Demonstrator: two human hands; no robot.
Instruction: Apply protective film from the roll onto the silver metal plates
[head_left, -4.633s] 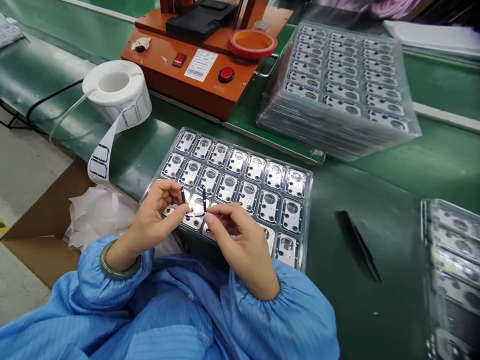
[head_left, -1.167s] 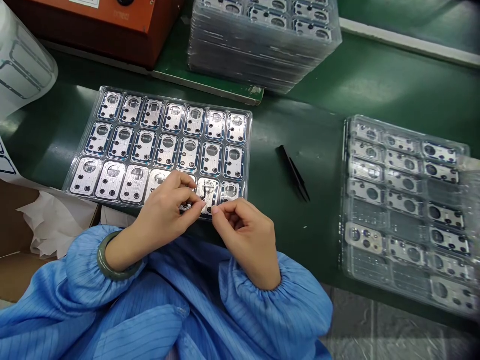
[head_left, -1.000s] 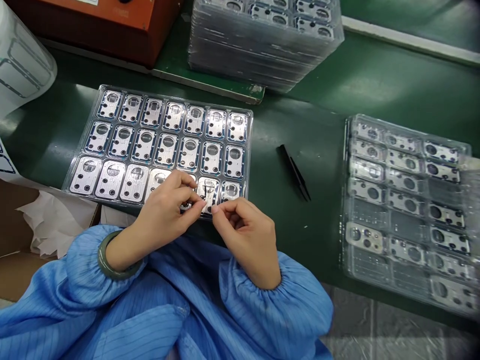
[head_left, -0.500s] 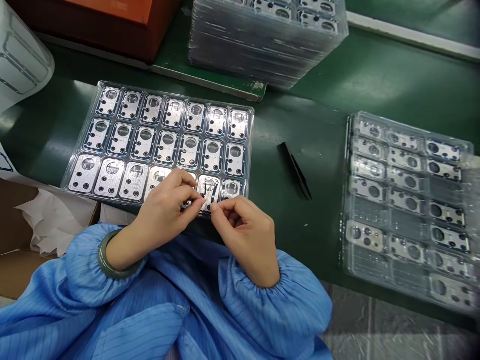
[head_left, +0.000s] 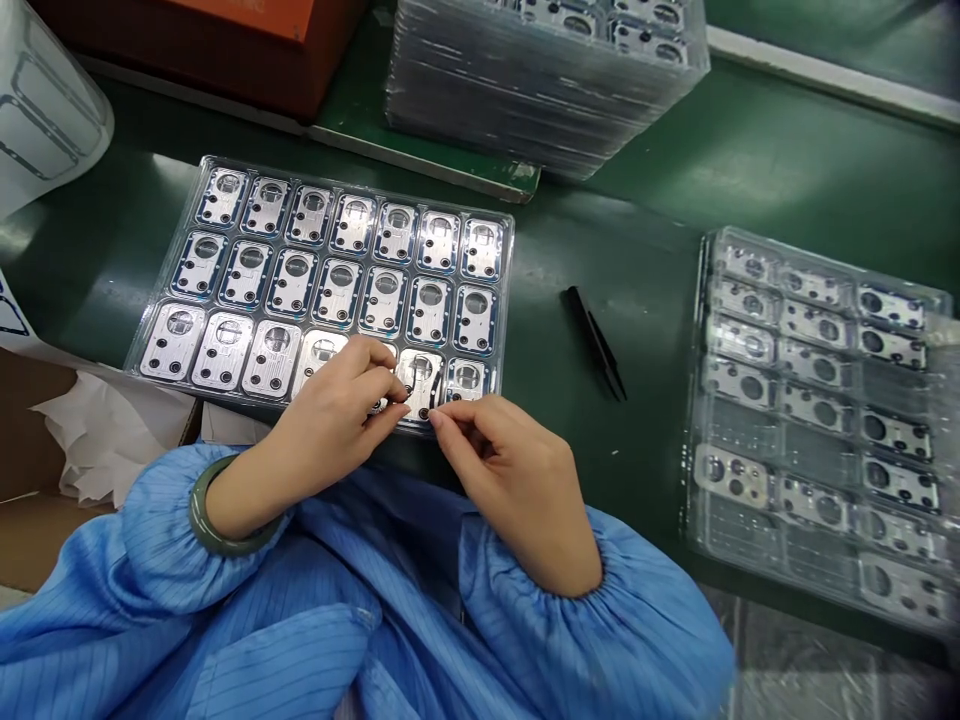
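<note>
A green table (head_left: 645,240) is in front of me, and lots of things sit on it. At the far left is a big white roll (head_left: 56,110) with dark frame shapes on it. Next to that is an orange machine (head_left: 195,60), and then a tall pile of clear trays (head_left: 510,90). On my right lie black tweezers (head_left: 595,345), and past them more see-through trays (head_left: 814,452) with metal bits in some of the holes. Low on my left there is a brown box (head_left: 22,430) with crumpled white paper (head_left: 105,440) in it. The tray (head_left: 504,290) right by my hands has three rows of shiny plates. My left hand (head_left: 345,405) gets in the way and hides much of the fifth plate in the near row. The thin black frame (head_left: 436,390) is between my fingertips, over the sixth plate (head_left: 420,375), and I can't tell if it touches it. My left thumb and finger are pinched on its left side. My right hand (head_left: 510,460) pinches its right side, near the low end. The two hands are just a little apart.
</note>
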